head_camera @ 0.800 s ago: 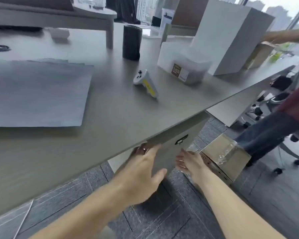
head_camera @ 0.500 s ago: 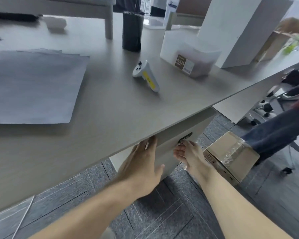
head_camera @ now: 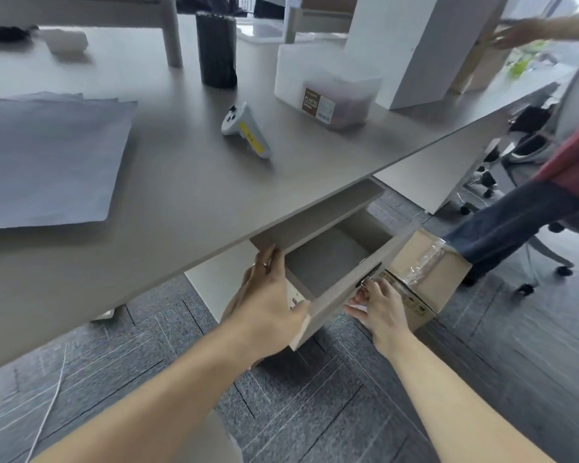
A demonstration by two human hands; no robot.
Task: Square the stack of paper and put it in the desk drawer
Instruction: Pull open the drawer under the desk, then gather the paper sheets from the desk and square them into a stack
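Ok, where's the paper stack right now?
Head view, far left: the paper stack lies flat on the desk, left of the white controller.

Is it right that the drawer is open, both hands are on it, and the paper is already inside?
Not quite. The head view shows the drawer open and empty, with the left hand and right hand on it, but the paper lies on the desk.

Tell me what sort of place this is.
Most likely an open-plan office: a long desk with a pull-out drawer beneath it, a wheeled office chair on grey carpet tiles, and big windows behind.
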